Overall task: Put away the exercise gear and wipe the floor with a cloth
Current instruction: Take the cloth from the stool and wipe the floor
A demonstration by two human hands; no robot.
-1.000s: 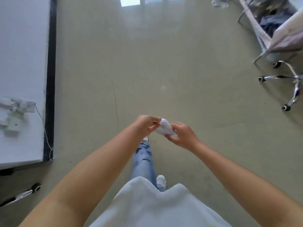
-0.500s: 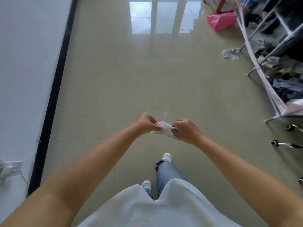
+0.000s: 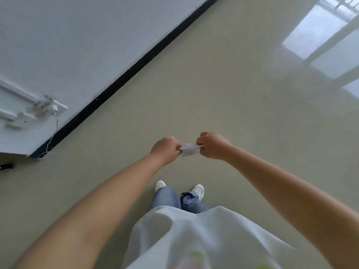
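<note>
A small white cloth (image 3: 189, 150) is stretched between my two hands at chest height, above the beige floor (image 3: 242, 113). My left hand (image 3: 165, 149) pinches its left end with curled fingers. My right hand (image 3: 212, 145) grips its right end as a fist. Most of the cloth is hidden inside the two fists. No exercise gear shows in this view.
A white wall (image 3: 68, 45) with a black skirting strip (image 3: 136, 63) runs diagonally at the upper left. White wall sockets with a thin cable (image 3: 44, 109) hang on it. Window light reflects on the floor (image 3: 320, 35) at the upper right. My feet (image 3: 179, 188) stand below the hands.
The view has swung left, so the wall now fills the upper left and the chairs and clutter on the right are gone. My hands have pulled slightly apart, stretching the cloth.
</note>
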